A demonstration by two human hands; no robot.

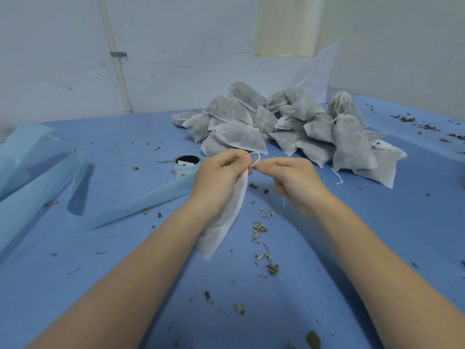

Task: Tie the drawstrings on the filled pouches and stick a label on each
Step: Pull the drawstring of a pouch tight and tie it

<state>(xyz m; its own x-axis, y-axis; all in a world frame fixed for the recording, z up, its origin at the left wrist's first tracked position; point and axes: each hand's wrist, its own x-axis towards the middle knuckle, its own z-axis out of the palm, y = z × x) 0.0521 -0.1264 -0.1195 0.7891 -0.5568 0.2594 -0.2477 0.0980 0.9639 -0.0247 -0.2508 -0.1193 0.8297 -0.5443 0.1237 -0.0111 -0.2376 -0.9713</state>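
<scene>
My left hand [219, 175] grips the neck of a white filled pouch [224, 222], which hangs down over the blue table. The pouch's thin white drawstring [254, 158] loops between my two hands. My right hand [292, 177] pinches the drawstring beside the left thumb, and a loose string end dangles below that hand. A pile of several filled white pouches [289, 127] lies behind my hands. A roll of labels [186, 165] stands left of my left hand, its pale blue backing strip [120, 207] trailing off to the left.
The blue table [125, 285] is strewn with dried leaf bits [261, 235], thickest under my hands and at the far right. A white wall with a pipe [118, 66] closes the back. A white curved card [322, 71] leans behind the pile.
</scene>
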